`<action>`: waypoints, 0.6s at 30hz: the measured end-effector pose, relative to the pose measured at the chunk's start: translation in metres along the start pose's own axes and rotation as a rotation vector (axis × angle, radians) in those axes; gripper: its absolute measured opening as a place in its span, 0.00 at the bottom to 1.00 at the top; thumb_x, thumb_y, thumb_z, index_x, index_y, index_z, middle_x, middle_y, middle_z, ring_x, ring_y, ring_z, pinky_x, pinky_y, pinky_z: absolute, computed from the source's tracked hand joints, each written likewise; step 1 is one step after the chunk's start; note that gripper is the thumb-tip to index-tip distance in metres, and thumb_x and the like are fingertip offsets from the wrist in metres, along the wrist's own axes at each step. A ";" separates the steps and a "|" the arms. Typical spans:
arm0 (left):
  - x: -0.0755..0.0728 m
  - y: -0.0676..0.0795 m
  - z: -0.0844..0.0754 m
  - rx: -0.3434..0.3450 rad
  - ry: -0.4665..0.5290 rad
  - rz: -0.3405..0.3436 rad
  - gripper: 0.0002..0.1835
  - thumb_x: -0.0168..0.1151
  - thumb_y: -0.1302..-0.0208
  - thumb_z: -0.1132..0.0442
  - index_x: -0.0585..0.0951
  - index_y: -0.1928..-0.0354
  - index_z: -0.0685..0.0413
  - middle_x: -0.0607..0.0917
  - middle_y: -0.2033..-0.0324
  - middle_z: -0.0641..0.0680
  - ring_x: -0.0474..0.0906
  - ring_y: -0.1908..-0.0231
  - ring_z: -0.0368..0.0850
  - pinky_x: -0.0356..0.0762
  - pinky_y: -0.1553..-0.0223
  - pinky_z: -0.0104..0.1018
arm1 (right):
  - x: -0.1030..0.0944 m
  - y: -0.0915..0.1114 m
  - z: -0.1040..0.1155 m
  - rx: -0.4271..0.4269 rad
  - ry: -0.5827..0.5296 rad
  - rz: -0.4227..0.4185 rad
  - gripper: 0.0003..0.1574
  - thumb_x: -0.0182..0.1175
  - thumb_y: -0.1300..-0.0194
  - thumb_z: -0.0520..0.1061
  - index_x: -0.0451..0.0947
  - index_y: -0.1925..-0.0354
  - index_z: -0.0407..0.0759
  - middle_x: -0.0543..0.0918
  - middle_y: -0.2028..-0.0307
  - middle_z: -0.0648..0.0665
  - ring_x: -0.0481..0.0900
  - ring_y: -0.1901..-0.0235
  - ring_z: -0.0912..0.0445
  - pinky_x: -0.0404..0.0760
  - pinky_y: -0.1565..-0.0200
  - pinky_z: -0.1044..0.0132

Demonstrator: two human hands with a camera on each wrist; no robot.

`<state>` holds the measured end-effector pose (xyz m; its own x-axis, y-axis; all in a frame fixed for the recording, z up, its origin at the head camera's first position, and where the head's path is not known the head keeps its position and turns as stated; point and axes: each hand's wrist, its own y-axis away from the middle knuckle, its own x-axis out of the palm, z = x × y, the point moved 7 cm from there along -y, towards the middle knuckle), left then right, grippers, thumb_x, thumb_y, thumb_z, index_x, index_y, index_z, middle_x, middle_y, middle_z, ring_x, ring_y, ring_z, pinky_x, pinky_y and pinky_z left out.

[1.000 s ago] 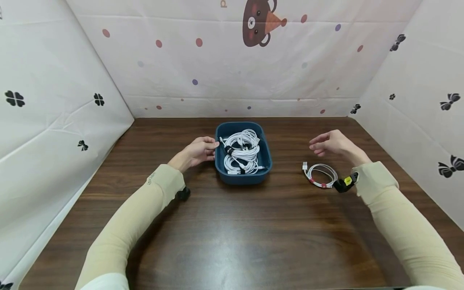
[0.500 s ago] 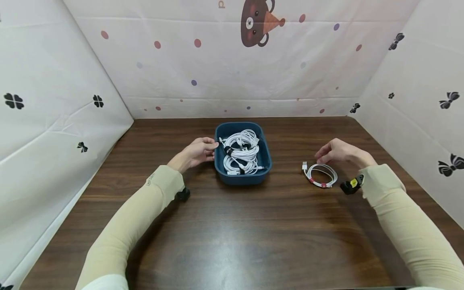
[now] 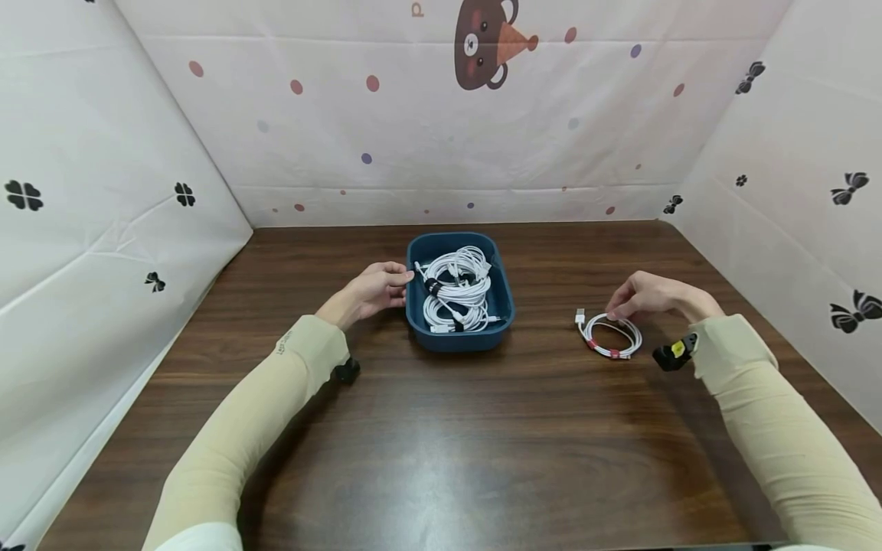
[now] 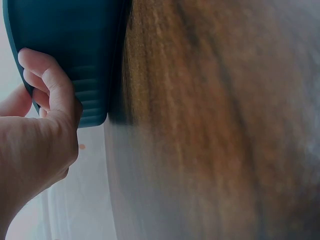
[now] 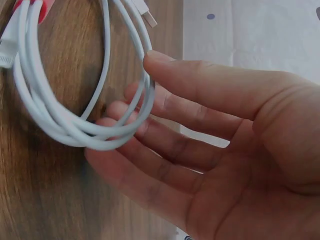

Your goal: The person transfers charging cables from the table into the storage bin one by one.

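In the head view, a coiled white USB charging cable [image 3: 606,352] with red ties lies on the table at the right. My right hand [image 3: 654,297] is at its far edge. Up close in the right wrist view, the thumb lies on the near strands of the loop [image 5: 102,131] and the fingers curl behind them. A USB plug [image 5: 145,12] sticks out past the loop. My left hand [image 3: 375,289] grips the left rim of a dark blue bin [image 3: 460,342], thumb over the rim and fingers against the outer wall [image 4: 65,30]. Several white cable coils [image 3: 474,294] fill the bin.
The brown wooden table [image 3: 413,428] is bounded by a patterned white sheet [image 3: 303,145] at the back and by white sheets on both sides. A black wrist camera [image 3: 674,353] sits under the right sleeve, low over the table beside the coil.
My right hand has come down and slightly right onto the far edge of the cable coil, and its thumb and fingers have closed on it. The left hand stays at the bin's rim.
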<state>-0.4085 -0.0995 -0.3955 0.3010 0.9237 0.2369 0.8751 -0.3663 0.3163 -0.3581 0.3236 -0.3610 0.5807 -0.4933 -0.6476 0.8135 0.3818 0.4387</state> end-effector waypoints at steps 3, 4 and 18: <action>0.000 0.000 0.000 0.001 0.002 0.003 0.04 0.54 0.30 0.66 0.69 0.60 0.54 0.76 0.72 0.50 0.72 0.75 0.41 0.76 0.70 0.35 | 0.001 -0.002 -0.003 0.007 -0.009 0.012 0.15 0.57 0.35 0.36 0.78 0.55 0.24 0.85 0.67 0.46 0.80 0.68 0.62 0.82 0.61 0.65; 0.000 0.000 0.000 0.002 0.001 0.004 0.04 0.54 0.30 0.66 0.69 0.60 0.54 0.76 0.72 0.50 0.72 0.75 0.41 0.76 0.70 0.35 | 0.000 -0.003 -0.003 0.006 -0.006 0.012 0.14 0.57 0.35 0.36 0.78 0.55 0.24 0.84 0.67 0.46 0.80 0.68 0.62 0.82 0.61 0.66; 0.001 0.001 0.000 -0.004 0.006 -0.001 0.04 0.54 0.30 0.67 0.70 0.61 0.54 0.76 0.72 0.50 0.72 0.75 0.42 0.76 0.69 0.35 | -0.004 0.000 -0.013 0.002 -0.115 0.038 0.18 0.59 0.34 0.40 0.76 0.53 0.24 0.83 0.66 0.45 0.80 0.66 0.59 0.82 0.58 0.62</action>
<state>-0.4075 -0.0990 -0.3946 0.2973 0.9235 0.2422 0.8741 -0.3654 0.3201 -0.3607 0.3362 -0.3667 0.6105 -0.5650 -0.5551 0.7910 0.4001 0.4628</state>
